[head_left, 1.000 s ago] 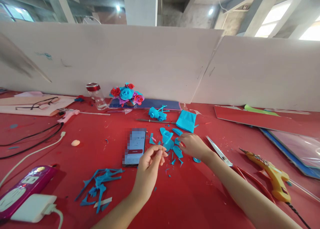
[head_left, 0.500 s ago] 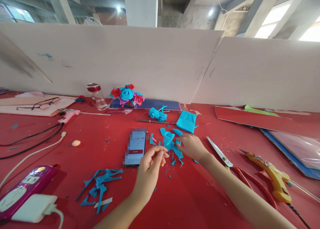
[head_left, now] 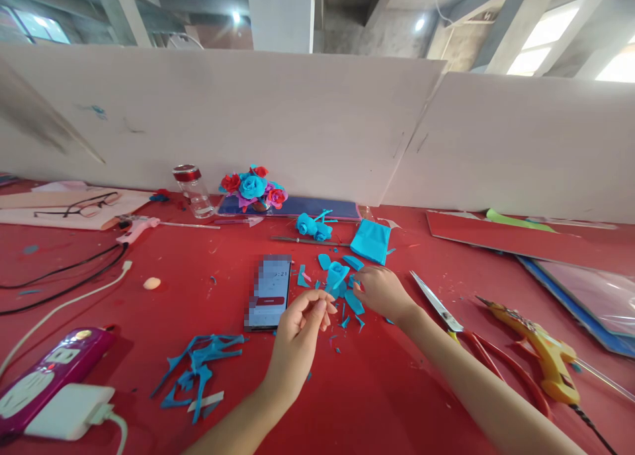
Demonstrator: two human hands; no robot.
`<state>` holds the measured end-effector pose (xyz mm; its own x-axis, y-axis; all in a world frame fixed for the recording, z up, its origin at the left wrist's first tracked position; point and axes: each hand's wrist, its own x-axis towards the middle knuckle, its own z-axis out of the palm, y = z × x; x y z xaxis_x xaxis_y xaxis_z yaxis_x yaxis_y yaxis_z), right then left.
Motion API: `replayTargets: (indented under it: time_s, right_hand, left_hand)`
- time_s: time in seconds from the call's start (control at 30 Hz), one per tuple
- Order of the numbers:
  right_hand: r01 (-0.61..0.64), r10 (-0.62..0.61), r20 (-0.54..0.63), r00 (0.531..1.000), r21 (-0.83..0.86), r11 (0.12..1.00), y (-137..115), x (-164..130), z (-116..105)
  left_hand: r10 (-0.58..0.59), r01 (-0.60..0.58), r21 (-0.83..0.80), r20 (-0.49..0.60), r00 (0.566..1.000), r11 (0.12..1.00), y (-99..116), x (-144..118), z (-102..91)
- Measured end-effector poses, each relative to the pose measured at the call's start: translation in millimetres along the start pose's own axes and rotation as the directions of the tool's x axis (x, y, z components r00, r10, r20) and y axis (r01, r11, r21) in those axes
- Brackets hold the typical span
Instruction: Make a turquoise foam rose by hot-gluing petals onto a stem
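Fingers (head_left: 317, 307) of our left hand (head_left: 297, 339) pinch together at the tips, thumb against forefinger, raised just above the red table (head_left: 397, 402); whether anything tiny sits in that pinch we cannot tell. Our right hand (head_left: 381, 291) lies palm down, fingers loosely curled over the blue paper petals (head_left: 353, 301), fingertips touching the pieces next to the half-built blue paper rose (head_left: 336, 274); no firm grip on any one piece that we can see. Now big to small: white partition boards (head_left: 297, 118) stand along the far edge of the table. Red and clear sheets (head_left: 570, 256) lie stacked at far right. Purple power strip (head_left: 44, 372) with a white charger (head_left: 69, 412) plugged in sits at near left, cables running off left. Yellow glue gun (head_left: 540, 352) lies right of our right forearm, red-handled scissors (head_left: 446, 313) between it and the arm, blades pointing toward the petals. Phone (head_left: 268, 291) lies flat, screen up, just left of our left fingers. Blue paper offcuts (head_left: 198, 369) are piled near left of our left wrist. Folded blue paper (head_left: 370, 240) sits just behind the rose. Small bouquet of paper roses (head_left: 253, 187) stands by the boards, a glass jar (head_left: 193, 190) to its left, glasses (head_left: 79, 206) further left on a board.
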<state>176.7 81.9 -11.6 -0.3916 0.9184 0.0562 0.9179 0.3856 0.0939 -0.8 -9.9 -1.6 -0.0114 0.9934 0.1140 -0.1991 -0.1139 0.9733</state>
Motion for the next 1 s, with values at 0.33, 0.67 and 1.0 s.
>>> replayTargets:
  time_s: [0.33, 0.67, 1.0]
  right_hand:
    - [0.007, -0.007, 0.012, 1.0, -0.004, 1.0, -0.2, 0.1, -2.2]
    - [-0.009, 0.009, 0.005, 1.0, 0.049, 0.999, 2.7, -1.7, -1.5]
    - [-0.123, 0.128, -0.03, 0.991, 0.133, 0.983, -9.2, -1.7, 3.8]
  left_hand:
    - [-0.001, 0.001, -0.01, 0.01, 1.0, 1.0, 3.4, -0.5, 2.5]
    - [-0.009, 0.009, 0.02, 0.013, 1.0, 1.0, 3.5, -0.8, 2.9]
    - [-0.022, 0.021, 0.033, 0.029, 0.999, 0.999, 1.6, -2.0, 1.8]
